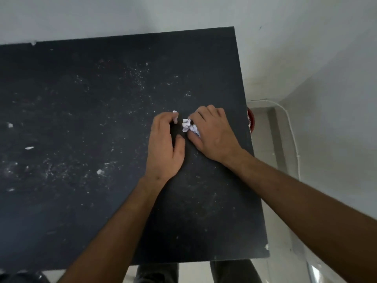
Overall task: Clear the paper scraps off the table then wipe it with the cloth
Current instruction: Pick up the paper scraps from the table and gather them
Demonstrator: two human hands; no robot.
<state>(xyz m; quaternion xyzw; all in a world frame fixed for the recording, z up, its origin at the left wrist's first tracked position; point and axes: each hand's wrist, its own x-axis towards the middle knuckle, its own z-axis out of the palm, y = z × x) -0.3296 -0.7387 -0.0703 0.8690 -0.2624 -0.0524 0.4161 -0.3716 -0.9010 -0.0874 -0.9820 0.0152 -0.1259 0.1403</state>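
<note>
1. Table [85, 201]: a dark, flat top fills most of the head view. Its surface is dusted with fine white specks and smears. The right edge runs near a pale wall and floor.
2. Right hand [212, 135]: rests palm-down on the table near the right edge. The fingers are curled around a crumpled paper wad, with the thumb closing in from below, so the wad is pinched between thumb and fingers.
3. Left hand [165, 148]: rests palm-down just beside the right hand, close to it but apart. The fingers are curled inward, with a small white scrap [175, 112] at the fingertips. Whether that scrap is actually gripped cannot be told.
4. Red object [250, 121]: partly visible past the right table edge, below table level. Its identity cannot be told.
5. Crumpled paper wad [188, 126]: white, lying on the table between the two hands, touching the right fingers.
6. Loose paper scraps: well apart from the hands on the left half of the table, including one near the centre [99, 171], one at mid-left [29, 148] and one at the far left [9, 125].
</note>
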